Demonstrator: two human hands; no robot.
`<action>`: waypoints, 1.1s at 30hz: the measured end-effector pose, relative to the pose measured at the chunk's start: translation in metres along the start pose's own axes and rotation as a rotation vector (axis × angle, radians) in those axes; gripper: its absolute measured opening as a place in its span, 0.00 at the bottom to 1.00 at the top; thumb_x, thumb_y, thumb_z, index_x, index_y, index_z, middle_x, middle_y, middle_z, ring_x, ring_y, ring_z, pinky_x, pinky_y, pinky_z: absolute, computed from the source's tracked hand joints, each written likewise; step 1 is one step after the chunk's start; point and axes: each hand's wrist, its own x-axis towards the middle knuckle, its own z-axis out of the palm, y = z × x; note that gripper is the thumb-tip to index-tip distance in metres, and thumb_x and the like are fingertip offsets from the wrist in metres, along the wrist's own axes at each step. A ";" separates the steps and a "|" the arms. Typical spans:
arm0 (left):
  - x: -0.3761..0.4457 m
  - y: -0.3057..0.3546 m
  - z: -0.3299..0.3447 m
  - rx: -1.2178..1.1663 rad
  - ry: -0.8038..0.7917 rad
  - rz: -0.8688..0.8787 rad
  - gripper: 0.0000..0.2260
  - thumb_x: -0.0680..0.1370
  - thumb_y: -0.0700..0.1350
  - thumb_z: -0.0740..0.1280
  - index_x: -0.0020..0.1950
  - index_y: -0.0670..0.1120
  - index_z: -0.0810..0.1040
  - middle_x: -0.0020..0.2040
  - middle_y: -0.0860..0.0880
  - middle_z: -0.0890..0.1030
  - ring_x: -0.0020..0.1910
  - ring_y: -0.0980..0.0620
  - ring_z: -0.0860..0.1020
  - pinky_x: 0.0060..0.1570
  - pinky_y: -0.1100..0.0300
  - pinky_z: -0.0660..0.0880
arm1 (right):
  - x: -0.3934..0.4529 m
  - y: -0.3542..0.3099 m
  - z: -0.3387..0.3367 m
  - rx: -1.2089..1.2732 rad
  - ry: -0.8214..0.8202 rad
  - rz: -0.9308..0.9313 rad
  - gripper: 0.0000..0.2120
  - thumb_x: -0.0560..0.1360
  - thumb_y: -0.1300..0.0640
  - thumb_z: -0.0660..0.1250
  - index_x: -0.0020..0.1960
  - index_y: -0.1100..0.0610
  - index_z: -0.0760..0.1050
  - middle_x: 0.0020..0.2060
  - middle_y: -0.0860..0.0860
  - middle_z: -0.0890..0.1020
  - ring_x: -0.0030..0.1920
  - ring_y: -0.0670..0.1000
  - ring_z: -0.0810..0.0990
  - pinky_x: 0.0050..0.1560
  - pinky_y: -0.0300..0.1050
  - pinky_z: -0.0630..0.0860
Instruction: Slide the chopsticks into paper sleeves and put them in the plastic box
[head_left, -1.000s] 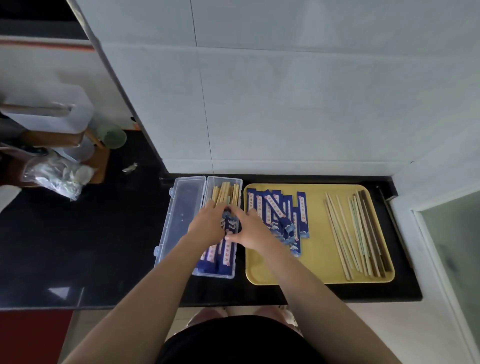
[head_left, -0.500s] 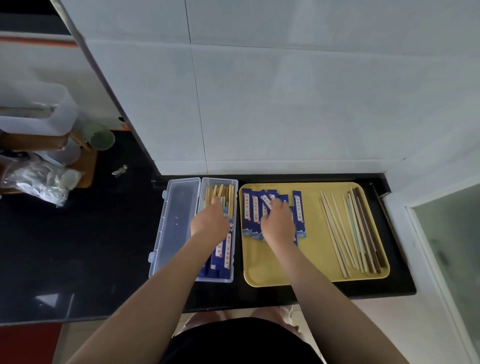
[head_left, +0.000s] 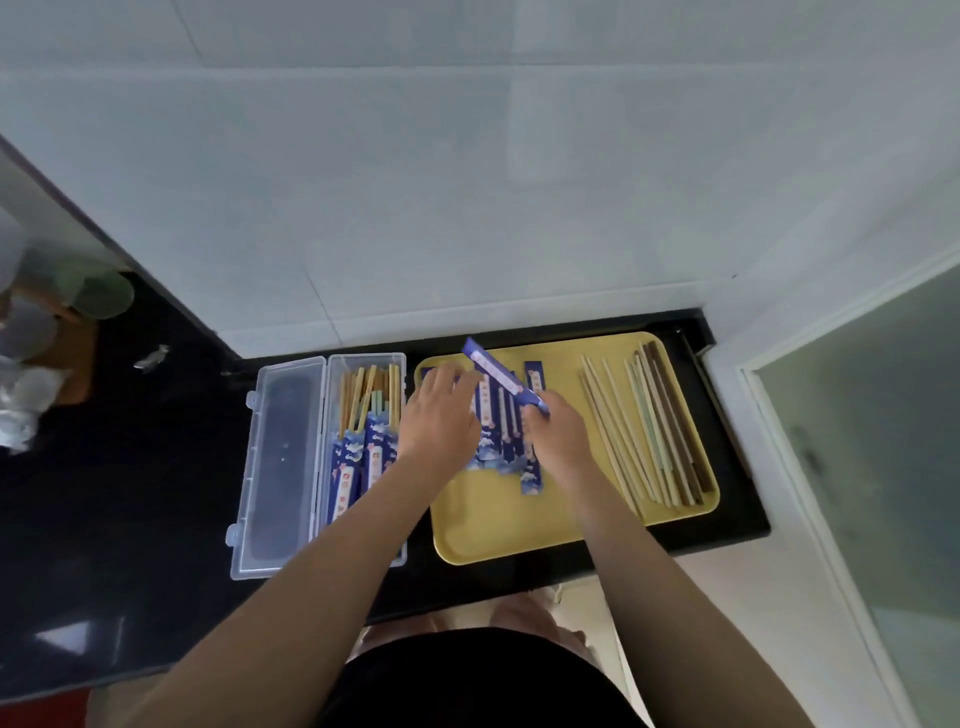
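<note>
Clearly a blue paper sleeve (head_left: 503, 375) is pinched at its near end by the right hand (head_left: 558, 437), fingers curled round it, the far end lifted and angled toward the far left over the yellow tray (head_left: 511, 525). The sleeve is judged v. light and floppy, easily creased or crushed; it is best taken near the open mouth w/ a soft pinch so the opening is kept free for a chopstick. More empty sleeves (head_left: 506, 434) are spread flat on the left part of the tray, partly under both hands.

The left hand (head_left: 439, 421) is laid palm down over those sleeves, fingers fairly straight and spread toward the far edge; nothing seems to be gripped by it, though its fingertips are blurred. Both forearms are stretched forward from the near edge, the left one crossing over the near right corner of the box.

Bare chopsticks (head_left: 644, 431) are lined up on the right part of the tray, well apart from both hands; they are judged stiff, light, smooth and apt to roll, so a hold near the thick end is advised. Sleeved chopsticks (head_left: 363, 426) lie in the clear plastic box (head_left: 405, 364) just left of the tray, its lid (head_left: 278, 462) folded open to the left on the black counter (head_left: 130, 467)
</note>
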 end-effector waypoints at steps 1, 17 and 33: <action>0.002 0.004 0.002 0.080 0.002 0.065 0.24 0.79 0.44 0.66 0.75 0.51 0.67 0.74 0.49 0.66 0.74 0.48 0.63 0.73 0.49 0.62 | -0.002 -0.003 -0.008 0.075 -0.067 -0.002 0.07 0.83 0.60 0.60 0.53 0.58 0.77 0.36 0.51 0.79 0.34 0.49 0.75 0.33 0.40 0.70; 0.019 0.087 0.044 -0.088 -0.425 -0.220 0.14 0.79 0.58 0.66 0.41 0.50 0.73 0.39 0.50 0.78 0.36 0.55 0.74 0.35 0.60 0.73 | 0.013 0.106 -0.089 -0.355 -0.026 0.240 0.09 0.81 0.56 0.65 0.58 0.58 0.75 0.51 0.53 0.80 0.49 0.52 0.80 0.46 0.45 0.75; 0.007 0.098 0.047 -0.681 -0.358 -0.468 0.23 0.79 0.44 0.71 0.72 0.47 0.68 0.47 0.44 0.83 0.39 0.50 0.82 0.45 0.53 0.81 | 0.019 0.123 -0.070 -0.409 -0.006 0.166 0.16 0.82 0.61 0.64 0.69 0.61 0.70 0.59 0.56 0.80 0.59 0.56 0.81 0.55 0.46 0.78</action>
